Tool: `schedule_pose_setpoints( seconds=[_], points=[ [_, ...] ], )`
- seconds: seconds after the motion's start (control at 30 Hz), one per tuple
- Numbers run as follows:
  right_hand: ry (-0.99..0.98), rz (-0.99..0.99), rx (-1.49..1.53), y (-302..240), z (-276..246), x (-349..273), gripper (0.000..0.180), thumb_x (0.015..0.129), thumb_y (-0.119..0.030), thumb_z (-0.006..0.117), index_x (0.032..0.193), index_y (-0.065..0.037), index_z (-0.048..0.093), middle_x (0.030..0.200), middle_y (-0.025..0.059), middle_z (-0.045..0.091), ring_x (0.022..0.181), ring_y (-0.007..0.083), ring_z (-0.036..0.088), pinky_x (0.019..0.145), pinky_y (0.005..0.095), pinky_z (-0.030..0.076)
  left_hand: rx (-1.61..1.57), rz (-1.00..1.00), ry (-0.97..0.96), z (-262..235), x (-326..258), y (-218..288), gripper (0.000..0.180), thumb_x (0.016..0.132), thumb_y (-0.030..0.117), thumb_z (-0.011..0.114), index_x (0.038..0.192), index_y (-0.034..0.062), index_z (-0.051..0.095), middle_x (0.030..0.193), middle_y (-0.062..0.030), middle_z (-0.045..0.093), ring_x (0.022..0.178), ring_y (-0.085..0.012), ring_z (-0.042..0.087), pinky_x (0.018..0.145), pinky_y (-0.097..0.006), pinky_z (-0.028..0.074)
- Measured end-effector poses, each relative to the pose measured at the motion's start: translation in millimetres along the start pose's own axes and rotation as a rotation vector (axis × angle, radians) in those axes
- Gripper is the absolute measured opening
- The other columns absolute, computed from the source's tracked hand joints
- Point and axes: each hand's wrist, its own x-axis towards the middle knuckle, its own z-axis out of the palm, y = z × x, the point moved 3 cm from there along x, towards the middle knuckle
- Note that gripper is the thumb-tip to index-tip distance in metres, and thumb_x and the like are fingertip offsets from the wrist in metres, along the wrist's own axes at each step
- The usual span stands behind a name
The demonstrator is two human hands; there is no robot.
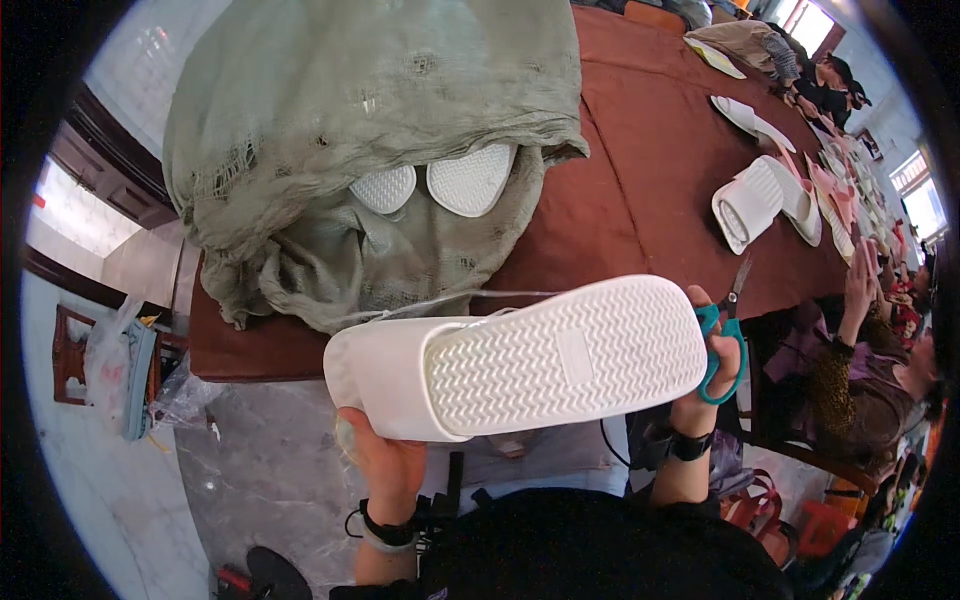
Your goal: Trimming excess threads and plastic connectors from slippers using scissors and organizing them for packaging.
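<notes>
A white slide slipper [565, 355] is held up sideways in front of me, its zigzag-patterned sole facing me and its strap end to the left. My left hand [388, 455] grips that strap end from below. At the other end, my right hand [724, 352] is closed around teal-handled scissors [734, 328], the blades pointing up, with its fingers against or just behind the slipper. A thin clear strand [450, 300] runs behind the slipper's upper edge. Beyond it, two white soles [472, 182] poke out of a green woven sack [380, 90].
A brown-red cloth covers the table [640, 150]. White slippers [748, 205] and pink ones lie at its right side. A seated person [880, 370] is on the right; another person [835, 90] leans at the far end. A chair with plastic bags [120, 360] stands at left.
</notes>
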Motion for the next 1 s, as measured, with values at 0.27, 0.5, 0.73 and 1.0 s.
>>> schedule_pose_setpoints(
  seconds=[0.27, 0.5, 0.73, 1.0],
  points=[
    [0.041, -0.107, -0.798, -7.9, 1.7, -18.4, 0.019, 0.073, -0.002, 0.064, 0.084, -0.005, 0.049, 0.071, -0.0013, 0.047, 0.065, 0.0062, 0.044, 0.058, 0.0205, 0.034, 0.754, 0.071, 0.079, -38.3, -11.1, -16.2, 0.072, 0.09, 0.06, 0.015, 0.14, 0.0082, 0.022, 0.142, -0.0103, 0.031, 0.127, -0.025, 0.036, 0.105, -0.039, 0.03],
    [-0.097, -0.251, -0.765, 10.8, -3.1, -29.1, 0.026, 0.075, -0.005, 0.07, 0.085, -0.005, 0.046, 0.072, 0.0003, 0.045, 0.064, 0.0074, 0.042, 0.058, 0.0221, 0.036, 0.029, 0.116, -0.239, -27.6, -27.4, -28.5, 0.088, 0.083, 0.071, 0.014, 0.142, 0.0058, 0.016, 0.145, -0.0122, 0.025, 0.132, -0.0274, 0.027, 0.109, -0.039, 0.02],
    [-0.048, -0.242, -0.618, -1.0, -23.1, -6.3, 0.034, 0.077, -0.007, 0.068, 0.094, -0.007, 0.039, 0.076, 0.0003, 0.042, 0.07, 0.009, 0.043, 0.064, 0.0225, 0.037, 0.602, 0.341, -0.377, 66.9, -6.8, 2.8, 0.075, 0.079, 0.016, 0.052, 0.14, -0.0005, 0.011, 0.136, -0.018, 0.034, 0.124, -0.0272, 0.038, 0.102, -0.039, 0.033],
    [-0.235, -0.626, -1.094, -12.0, -22.3, -4.4, 0.029, 0.072, -0.007, 0.073, 0.086, -0.006, 0.047, 0.069, 0.0028, 0.048, 0.057, 0.0108, 0.043, 0.051, 0.0245, 0.035, 0.736, 0.171, -0.392, 70.7, 7.9, 3.5, 0.091, 0.074, -0.007, 0.064, 0.141, 0.0024, 0.002, 0.133, -0.02, 0.035, 0.119, -0.0266, 0.044, 0.096, -0.036, 0.041]
  ],
)
